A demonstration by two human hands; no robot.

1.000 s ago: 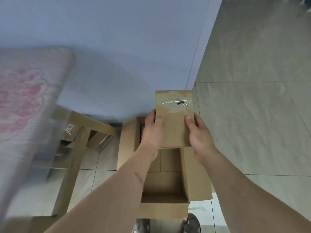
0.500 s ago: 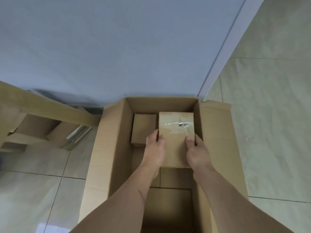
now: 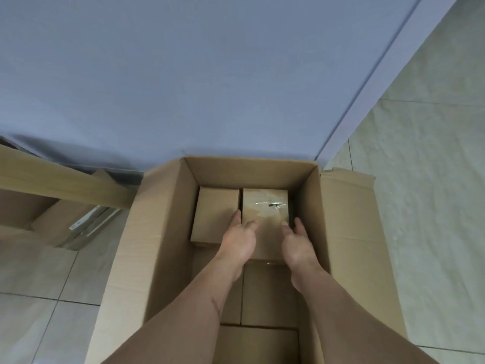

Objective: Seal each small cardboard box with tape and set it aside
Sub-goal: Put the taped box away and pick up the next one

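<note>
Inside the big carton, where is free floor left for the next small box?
The far end of the large carton is crowded: the taped small box and a second small box stand side by side. Bare carton floor lies nearer the person, between the forearms.

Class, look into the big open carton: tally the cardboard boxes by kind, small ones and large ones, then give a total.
Small cardboard boxes: 2, the taped box and the plain box beside it
Large open carton: 1
Total: 3
</note>
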